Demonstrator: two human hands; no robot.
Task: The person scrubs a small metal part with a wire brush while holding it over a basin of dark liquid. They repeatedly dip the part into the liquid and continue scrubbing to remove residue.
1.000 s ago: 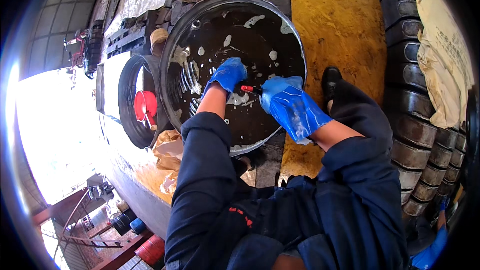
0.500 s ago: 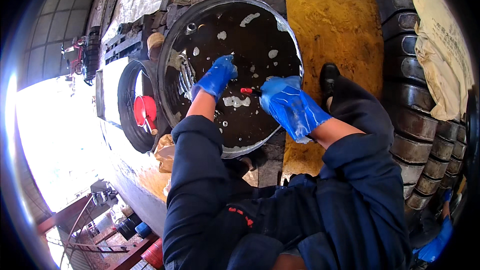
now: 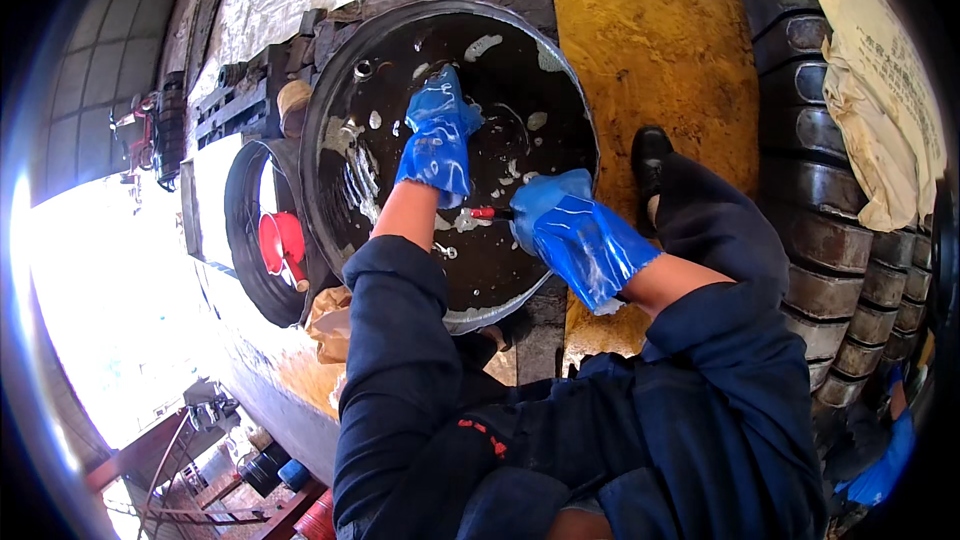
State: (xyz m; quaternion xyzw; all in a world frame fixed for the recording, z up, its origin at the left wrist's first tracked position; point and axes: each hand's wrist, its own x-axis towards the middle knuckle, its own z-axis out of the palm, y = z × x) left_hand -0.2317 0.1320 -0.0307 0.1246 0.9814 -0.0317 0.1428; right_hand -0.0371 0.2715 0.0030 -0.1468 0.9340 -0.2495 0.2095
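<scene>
Both my hands wear long blue rubber gloves over a large round metal tub [image 3: 310,155] of dark liquid with whitish foam patches [image 3: 483,48]. My left hand [image 3: 438,125] reaches to the tub's far side, fingers stretched forward and thumb apart; its fingertips meet the dark surface and are partly hidden. Near the right rim, my right hand [image 3: 560,220] is closed round a slim tool with a red and black end [image 3: 488,213]. The red end points left, above a foam patch; the rest is covered by the glove, so its kind does not show.
Left of the tub, a red dipper [image 3: 283,243] lies in a smaller round container [image 3: 240,210]. Dark metal blocks [image 3: 815,185] are stacked at right under a cream sack [image 3: 880,90]. My shoe [image 3: 651,155] stands on the yellow floor [image 3: 655,50]. Another person's blue sleeve [image 3: 885,460] shows lower right.
My left hand has moved away from me to the tub's far side, and ripples have appeared beside it. My right hand has shifted slightly left and nearer, still holding the tool.
</scene>
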